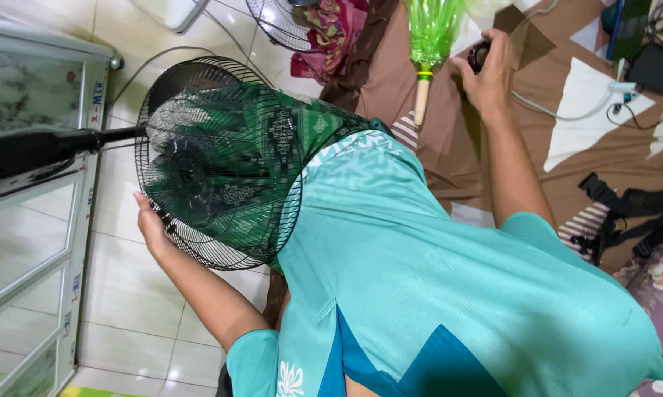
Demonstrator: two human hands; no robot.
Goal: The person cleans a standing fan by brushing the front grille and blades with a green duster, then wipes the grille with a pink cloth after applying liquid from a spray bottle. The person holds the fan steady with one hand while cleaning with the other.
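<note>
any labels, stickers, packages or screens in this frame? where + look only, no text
Stickers: small strips with red and blue print, running down the metal frame of the glass cabinet at left.
More stickers: lower on the same frame, blue and red, too small to tell more.
No packages or lit screens visible.
Left hand rests on the black fan guard; right hand grips a small dark object.

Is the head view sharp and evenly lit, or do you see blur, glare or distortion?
In the head view the light is soft and even, with a mild sheen on the white floor tiles. The wire fan guard and the left hand look sharp; the right hand, on a small dark object, is slightly soft. The glass cabinet at the left edge leans, stretched by the wide lens.
</note>
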